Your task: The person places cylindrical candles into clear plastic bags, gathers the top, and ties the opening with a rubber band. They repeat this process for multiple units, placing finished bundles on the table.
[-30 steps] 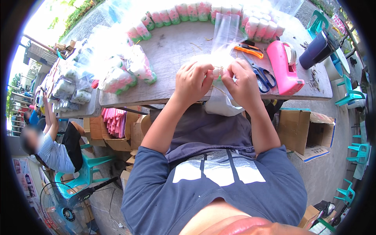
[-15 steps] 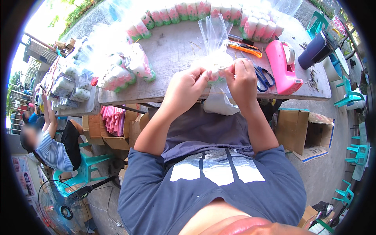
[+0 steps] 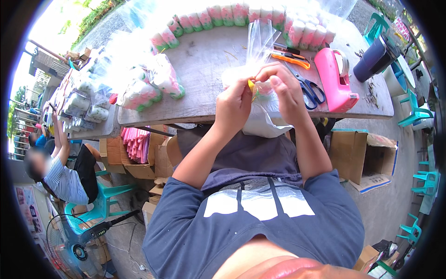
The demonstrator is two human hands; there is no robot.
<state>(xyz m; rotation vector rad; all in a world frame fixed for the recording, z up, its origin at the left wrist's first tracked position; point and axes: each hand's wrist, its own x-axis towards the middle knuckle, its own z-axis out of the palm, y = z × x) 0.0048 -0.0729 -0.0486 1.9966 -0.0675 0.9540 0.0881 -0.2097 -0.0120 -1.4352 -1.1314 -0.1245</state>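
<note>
My left hand [image 3: 235, 103] is closed, thumb and finger pinching a small yellow strip [image 3: 251, 85]. Curled close against it, my right hand [image 3: 284, 90] has its fingers bent round the gathered part of a clear plastic bag [image 3: 261, 44]. The bag's open top stands up beyond my fingers, and its gathered part is mostly hidden by them. Pale, pink and green contents show under and between my hands. A white plastic bag [image 3: 262, 122] hangs at the table edge below them. Right of my right hand lie dark blue scissors [image 3: 314, 93].
On the table [image 3: 200, 56] are an orange cutter [image 3: 291, 59], a pink tape dispenser [image 3: 335, 81] and a dark tumbler [image 3: 371, 63]. Wrapped rolls [image 3: 223, 15] line the far edge; bagged rolls [image 3: 139, 90] stand left. A person [image 3: 65, 172] sits at far left, near a fan [image 3: 79, 251].
My left hand has turned and moved in toward my right hand, and the yellow strip now shows in its pinch. My right hand's fingers have curled over to the left. The bag top leans slightly right.
</note>
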